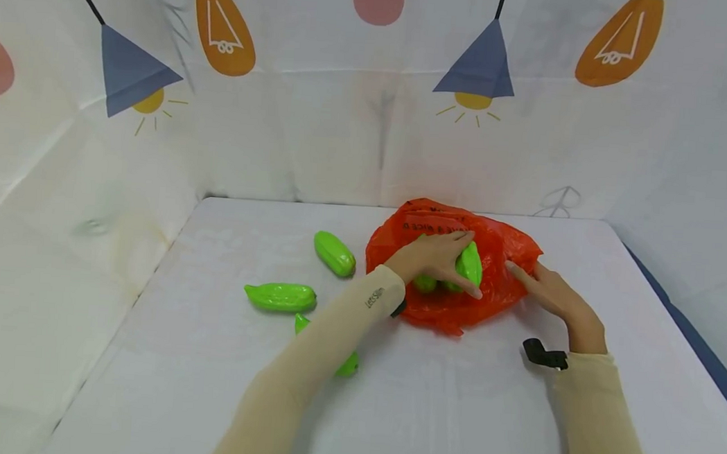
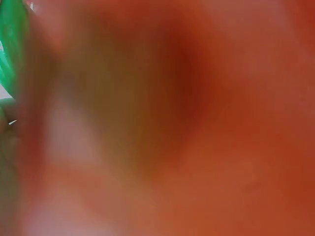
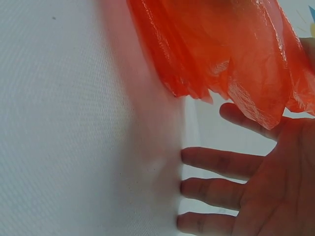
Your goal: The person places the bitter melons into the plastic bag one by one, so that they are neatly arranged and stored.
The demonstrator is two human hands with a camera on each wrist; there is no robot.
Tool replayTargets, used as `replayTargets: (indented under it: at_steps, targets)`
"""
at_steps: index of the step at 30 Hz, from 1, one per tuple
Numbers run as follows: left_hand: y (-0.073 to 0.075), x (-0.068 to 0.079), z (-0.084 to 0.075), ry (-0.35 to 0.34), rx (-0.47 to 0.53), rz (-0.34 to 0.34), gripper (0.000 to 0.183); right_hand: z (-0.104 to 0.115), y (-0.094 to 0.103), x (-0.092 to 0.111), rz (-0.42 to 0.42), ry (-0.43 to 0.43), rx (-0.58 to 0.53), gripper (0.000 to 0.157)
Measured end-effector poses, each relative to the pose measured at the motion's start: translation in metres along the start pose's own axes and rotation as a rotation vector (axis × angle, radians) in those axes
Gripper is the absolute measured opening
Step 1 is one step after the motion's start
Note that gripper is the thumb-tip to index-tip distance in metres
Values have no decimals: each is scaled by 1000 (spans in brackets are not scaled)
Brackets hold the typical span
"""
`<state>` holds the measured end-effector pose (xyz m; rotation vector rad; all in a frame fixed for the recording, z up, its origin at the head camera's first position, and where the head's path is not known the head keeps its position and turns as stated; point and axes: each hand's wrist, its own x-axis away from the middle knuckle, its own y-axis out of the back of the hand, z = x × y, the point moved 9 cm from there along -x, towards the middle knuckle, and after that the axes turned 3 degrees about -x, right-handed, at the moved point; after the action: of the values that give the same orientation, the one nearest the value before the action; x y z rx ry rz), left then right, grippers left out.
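A red plastic bag (image 1: 502,305) lies with its mouth facing me. My left hand (image 1: 433,255) reaches into the mouth and holds a shiny green pepper-like vegetable (image 1: 470,263) between thumb and fingers. Beside it inside the bag sits another green vegetable (image 1: 424,283). My right hand (image 1: 553,294) grips the bag's right rim, thumb on the near side. In the right wrist view its other fingers (image 3: 214,191) are straight and spread, with red film between thumb and index. Blurred red film fills most of the left wrist view, with a green vegetable (image 2: 11,44) at its left edge.
Left of the bag, on the white table (image 1: 204,384), lie a green vegetable (image 1: 335,254), a second one (image 1: 281,297) nearer, and a third (image 1: 347,365) partly hidden under my left sleeve. A patterned white cloth (image 1: 319,134) hangs behind the table.
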<state>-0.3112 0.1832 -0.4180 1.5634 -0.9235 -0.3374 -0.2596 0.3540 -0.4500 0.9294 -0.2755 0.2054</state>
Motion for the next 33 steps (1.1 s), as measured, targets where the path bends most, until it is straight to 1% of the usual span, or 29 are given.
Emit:
replayTargets:
  at_steps: [3,5,10,12,15,17,19,22,26,33]
  targets:
    - [-2,-5,-2,-3,-8,-1,119,1,-1,-1,8,-6,3,93]
    - [-4,-9,-7,-4,-11,3,120,0,0,0,10,-8,3,93]
    - [-8,-19,-17,19,-18,28,121,-2,2,2,10,-14,-7,94]
    - [-6,-21,-20,27,-28,18,121,-3,2,2,13,-18,-13,95]
    - [-4,-23,-21,43,-45,-11,120,-2,1,1,6,-2,-26,94]
    - [-5,-23,-19,60,-39,-16,119,0,2,0,-1,13,-31,93]
    - [-12,-22,-16,88,-31,8,118,2,2,-1,-11,27,-29,91]
    - [-22,-22,-12,106,-49,46,118,2,1,-1,-9,19,-9,92]
    - [-28,-23,-12,93,-113,45,120,1,1,-1,-7,6,15,93]
    - [-29,-20,-15,106,-249,52,124,0,1,-3,-10,9,-1,92]
